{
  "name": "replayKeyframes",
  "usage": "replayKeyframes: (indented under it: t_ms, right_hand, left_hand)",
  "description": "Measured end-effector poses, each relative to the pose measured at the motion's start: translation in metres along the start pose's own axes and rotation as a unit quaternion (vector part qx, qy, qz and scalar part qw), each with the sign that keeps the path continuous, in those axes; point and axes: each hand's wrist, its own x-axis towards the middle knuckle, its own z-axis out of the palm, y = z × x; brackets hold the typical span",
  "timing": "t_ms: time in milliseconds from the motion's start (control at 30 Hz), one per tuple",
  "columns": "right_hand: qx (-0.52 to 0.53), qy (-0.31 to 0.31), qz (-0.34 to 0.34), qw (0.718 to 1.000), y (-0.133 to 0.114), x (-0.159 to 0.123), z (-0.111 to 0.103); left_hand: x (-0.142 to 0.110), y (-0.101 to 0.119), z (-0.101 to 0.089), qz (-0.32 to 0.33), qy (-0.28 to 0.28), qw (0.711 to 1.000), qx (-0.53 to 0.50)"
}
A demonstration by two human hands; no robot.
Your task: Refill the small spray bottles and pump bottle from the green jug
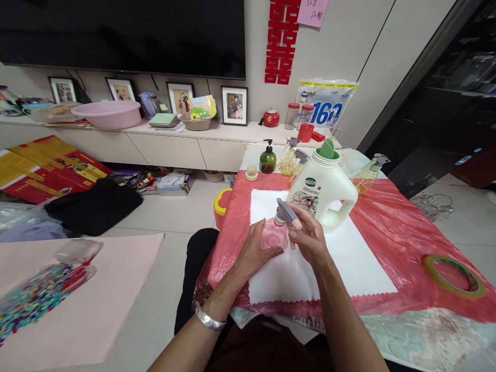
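Spray bottle (pixel 273 236) in left hand (pixel 251 252) and right hand (pixel 313 238), over sheet (pixel 364 263) on table (pixel 228 232). Jug (pixel 306 188) right of grip, slightly beyond. Cap (pixel 251 173), pump bottle (pixel 267 161) beyond, slightly left. Tape roll (pixel 478 285) well right, nearer wearer. Cabinet (pixel 163 147) behind table.

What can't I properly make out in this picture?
All in the head view:
- Pink spray bottle: partly covered by the left hand.
- White jug: label's lower part, behind the right hand.
- Small colourful pieces: blurred, cut off by the left edge.
- Pink note: cut off by the top edge.
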Motion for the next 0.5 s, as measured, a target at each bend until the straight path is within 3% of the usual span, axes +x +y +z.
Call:
replayKeyframes:
  t_ms: [67, 267, 500]
  right_hand:
    - [0.004, 0.001, -0.003, 1.000, 0.002, -0.002, 0.000]
    - [0.004, -0.007, -0.005, 1.000, 0.006, -0.002, 0.004]
    - [-0.014, 0.013, -0.009, 1.000, 0.018, -0.004, -0.001]
  left_hand:
    - [0.000, 0.012, -0.003, -0.002, 0.024, 1.000, -0.002]
    - [0.010, 0.051, -0.003, 0.110, 0.080, 0.990, 0.038]
    - [0.015, 0.050, 0.005, 0.120, 0.101, 0.987, 0.034]
